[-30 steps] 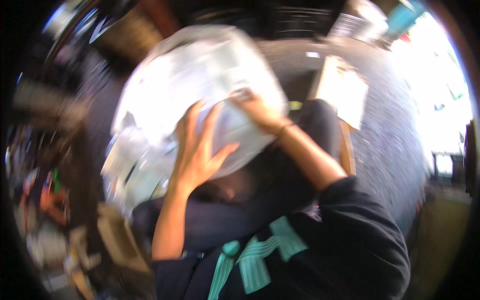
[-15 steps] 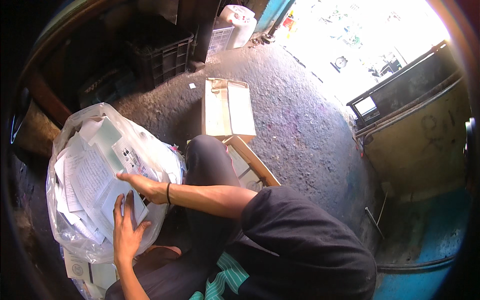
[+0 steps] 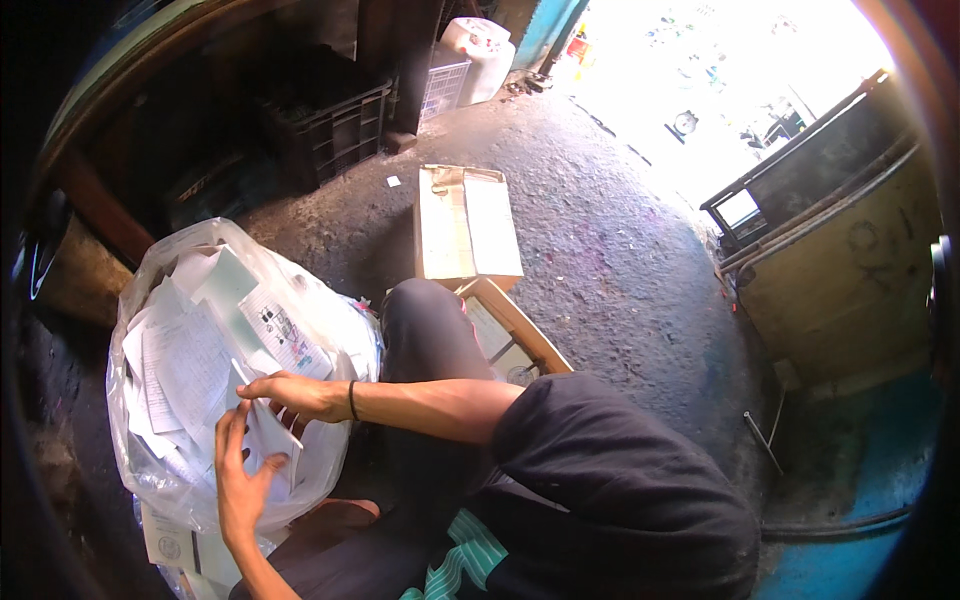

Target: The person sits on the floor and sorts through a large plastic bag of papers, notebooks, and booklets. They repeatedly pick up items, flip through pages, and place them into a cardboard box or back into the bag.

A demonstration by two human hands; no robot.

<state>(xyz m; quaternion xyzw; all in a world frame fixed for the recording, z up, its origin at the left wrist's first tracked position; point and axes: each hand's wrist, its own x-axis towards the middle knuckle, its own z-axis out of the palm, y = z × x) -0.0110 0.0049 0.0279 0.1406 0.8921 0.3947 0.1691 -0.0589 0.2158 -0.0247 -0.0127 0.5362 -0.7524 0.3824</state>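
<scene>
The right hand [image 3: 308,397] pinches some white sheets [image 3: 268,436], its thumb on top and some fingers tucked under; the left hand [image 3: 242,492] is wide, thumb and fingers spread, close by the sheets; I can't tell if it grips them; the sheets tilt over a big clear bag [image 3: 185,512] full of loose papers [image 3: 195,362]; a brown box [image 3: 465,232] sits past the bent knee [image 3: 428,318].

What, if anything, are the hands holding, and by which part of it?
The right hand holds white paper by its upper edge; the left hand is close beside it; whether it grips cannot be told.
</scene>
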